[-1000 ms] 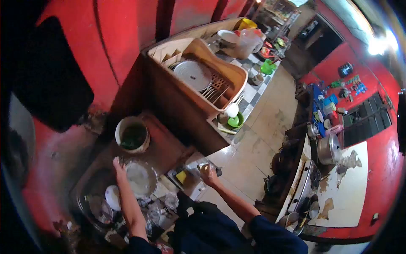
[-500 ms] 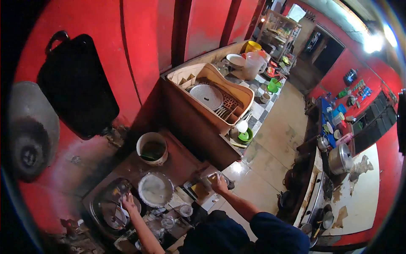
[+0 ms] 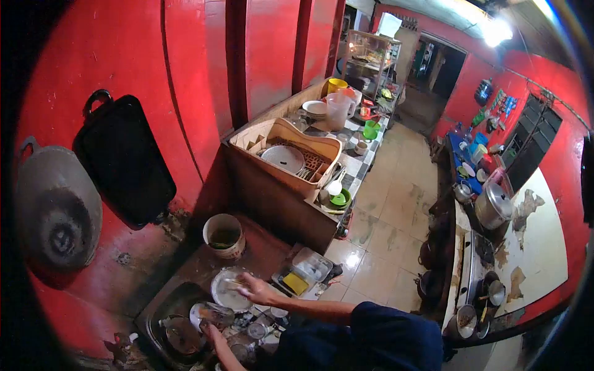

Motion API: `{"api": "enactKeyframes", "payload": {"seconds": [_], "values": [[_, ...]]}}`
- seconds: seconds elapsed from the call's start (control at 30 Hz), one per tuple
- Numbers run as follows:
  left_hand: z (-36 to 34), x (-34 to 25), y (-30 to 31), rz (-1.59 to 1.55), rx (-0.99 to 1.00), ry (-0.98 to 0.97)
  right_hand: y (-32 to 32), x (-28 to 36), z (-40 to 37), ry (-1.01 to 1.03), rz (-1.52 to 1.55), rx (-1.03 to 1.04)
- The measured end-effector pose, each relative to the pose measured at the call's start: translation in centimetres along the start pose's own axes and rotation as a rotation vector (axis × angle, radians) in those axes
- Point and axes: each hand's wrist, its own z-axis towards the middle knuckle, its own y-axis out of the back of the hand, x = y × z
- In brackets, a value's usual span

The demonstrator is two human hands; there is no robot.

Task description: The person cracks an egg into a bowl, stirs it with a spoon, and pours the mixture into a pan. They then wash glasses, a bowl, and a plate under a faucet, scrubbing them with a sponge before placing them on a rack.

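My left hand [image 3: 213,332] is at the right edge of the sink [image 3: 146,321], its fingers around a clear drinking glass [image 3: 221,314] tilted on its side. A white rounded edge shows at the glass's left end. Over the white basin [image 3: 218,290] of cloudy water, my right hand [image 3: 255,289] is closed, with something small and pale at its fingertips that I cannot make out. Several clear glasses [image 3: 257,330] stand just below the basin. To the right, a yellow sponge [image 3: 296,284] lies in a clear plastic container [image 3: 312,264].
A white bucket [image 3: 224,236] stands behind the basin. Beyond it, a cream dish rack [image 3: 291,157] with plates sits on the checkered counter [image 3: 356,162]. A wok [image 3: 59,207] and a black pan [image 3: 127,161] hang on the red wall. A large pot [image 3: 494,207] stands right.
My right hand has moved left from the plastic container to over the basin. My left hand has come up from the sink with the glass. The camera view has shifted.
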Motion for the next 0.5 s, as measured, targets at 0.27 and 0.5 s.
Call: {"api": "enactKeyframes", "payload": {"seconds": [0.27, 0.5], "values": [[-4.8, -1.3, -6.8, 0.875, -0.241, -0.687, -7.0, 2.2, 2.1, 0.441, -0.556, -0.013], [-3.3, -1.3, -4.9, 0.847, 0.023, -0.648, -5.0, 5.2, -5.5, 0.897, -0.359, 0.375]]}}
